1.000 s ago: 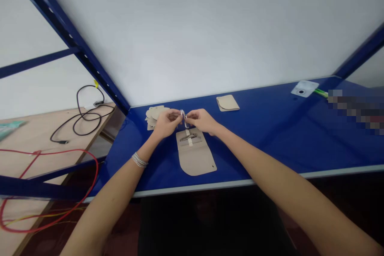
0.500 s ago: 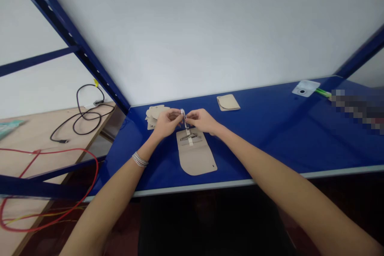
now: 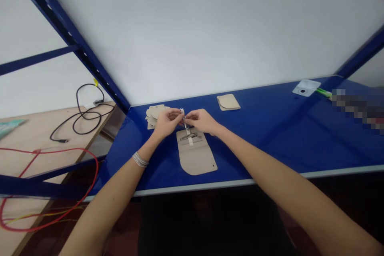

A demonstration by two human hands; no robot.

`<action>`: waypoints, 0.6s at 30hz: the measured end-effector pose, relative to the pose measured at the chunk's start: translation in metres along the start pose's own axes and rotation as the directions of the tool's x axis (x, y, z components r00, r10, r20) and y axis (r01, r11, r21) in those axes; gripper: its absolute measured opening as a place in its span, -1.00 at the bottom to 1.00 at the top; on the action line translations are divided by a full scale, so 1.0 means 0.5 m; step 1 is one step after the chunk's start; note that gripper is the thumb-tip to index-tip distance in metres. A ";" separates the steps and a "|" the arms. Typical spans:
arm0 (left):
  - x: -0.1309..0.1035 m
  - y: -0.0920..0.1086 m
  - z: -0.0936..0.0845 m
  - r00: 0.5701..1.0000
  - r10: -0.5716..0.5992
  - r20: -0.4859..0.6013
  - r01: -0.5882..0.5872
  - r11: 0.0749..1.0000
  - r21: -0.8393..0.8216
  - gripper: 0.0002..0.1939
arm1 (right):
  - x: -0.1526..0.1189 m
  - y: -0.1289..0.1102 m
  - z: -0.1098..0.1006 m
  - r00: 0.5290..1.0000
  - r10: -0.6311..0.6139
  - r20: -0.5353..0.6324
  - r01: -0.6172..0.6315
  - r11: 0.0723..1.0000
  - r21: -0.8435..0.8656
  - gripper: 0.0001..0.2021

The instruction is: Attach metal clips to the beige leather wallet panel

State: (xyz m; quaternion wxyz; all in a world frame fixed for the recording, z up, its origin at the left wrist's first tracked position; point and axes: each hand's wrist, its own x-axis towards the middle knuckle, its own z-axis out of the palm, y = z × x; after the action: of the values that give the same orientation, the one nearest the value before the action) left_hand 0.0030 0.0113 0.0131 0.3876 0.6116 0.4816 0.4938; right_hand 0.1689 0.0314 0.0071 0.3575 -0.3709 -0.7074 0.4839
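Observation:
Between my two hands stands a small shiny metal nail clipper (image 3: 182, 112), above the top end of an opened beige case. My left hand (image 3: 168, 122) pinches it from the left with thumb and fingers. From the other side, my right hand (image 3: 200, 121) has its thumb and fingertips closed on the clipper's lower part. The beige case (image 3: 197, 162) lies flat below the hands, its rounded flap toward me. Metal tools (image 3: 189, 137) sit across the case, with a pale strap over them. My fingers hide part of the clipper.
A pile of beige cases (image 3: 158, 110) lies beyond my left hand, and a folded beige case (image 3: 229, 102) farther right. A white packet (image 3: 305, 88) and a green item (image 3: 324, 93) are at the far right. Black cable (image 3: 79, 116) and red cable (image 3: 97, 164) lie left.
The clipper has turned slightly between my fingers. Both hands stay almost where they were, and the case has not moved.

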 end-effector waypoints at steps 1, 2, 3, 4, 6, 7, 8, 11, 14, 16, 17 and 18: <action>0.000 0.000 0.000 1.000 0.000 -0.001 0.000 1.000 -0.002 -0.73 | 0.000 0.001 0.000 1.000 -0.006 -0.004 0.006 1.000 0.000 -0.81; 0.000 0.000 -0.001 1.000 0.001 0.000 -0.001 1.000 -0.006 -0.72 | 0.000 0.001 0.000 1.000 -0.009 -0.006 0.009 1.000 0.002 -0.81; -0.001 0.001 -0.001 1.000 0.002 0.005 -0.002 1.000 -0.012 -0.71 | 0.000 0.001 0.000 1.000 -0.009 -0.008 0.009 1.000 0.008 -0.81; -0.001 0.002 -0.001 1.000 0.002 0.012 -0.002 1.000 -0.021 -0.69 | 0.000 0.001 0.000 1.000 -0.007 -0.011 0.007 1.000 0.019 -0.81; -0.003 0.004 0.000 1.000 0.005 0.026 -0.003 0.999 -0.042 -0.66 | -0.001 -0.001 0.000 1.000 0.007 -0.014 -0.006 0.999 0.050 -0.81; -0.004 0.005 0.000 1.000 0.008 0.029 -0.007 0.999 -0.052 -0.66 | -0.002 -0.003 0.000 1.000 0.018 -0.016 -0.017 0.998 0.064 -0.81; -0.004 0.005 0.001 0.999 0.012 0.030 -0.010 0.998 -0.057 -0.65 | -0.002 -0.003 0.000 0.999 0.028 -0.020 -0.027 0.997 0.073 -0.81; -0.005 0.003 0.002 0.999 0.019 0.029 -0.017 0.998 -0.062 -0.66 | -0.002 -0.004 0.000 0.999 0.037 -0.033 -0.035 0.997 0.070 -0.79; -0.003 -0.004 0.001 0.999 0.033 0.016 -0.032 0.997 -0.076 -0.66 | -0.001 -0.001 0.002 0.999 0.020 -0.045 -0.017 0.998 0.068 -0.78; -0.001 -0.007 0.001 0.999 0.035 -0.011 -0.035 0.995 -0.090 -0.66 | -0.001 0.000 0.002 0.998 0.019 -0.059 -0.014 0.997 0.078 -0.77; 0.000 -0.008 0.000 0.999 0.032 -0.026 -0.035 0.994 -0.100 -0.66 | -0.001 0.000 0.003 0.997 0.024 -0.069 -0.018 0.996 0.084 -0.77; 0.002 -0.008 0.000 0.999 0.030 -0.043 -0.035 0.993 -0.115 -0.66 | -0.001 0.000 0.004 0.997 0.031 -0.077 -0.024 0.996 0.091 -0.76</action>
State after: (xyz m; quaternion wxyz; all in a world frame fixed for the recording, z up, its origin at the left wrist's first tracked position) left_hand 0.0022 0.0130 0.0094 0.4044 0.5856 0.4499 0.5396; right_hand 0.1675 0.0303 0.0066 0.3944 -0.3827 -0.6654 0.5052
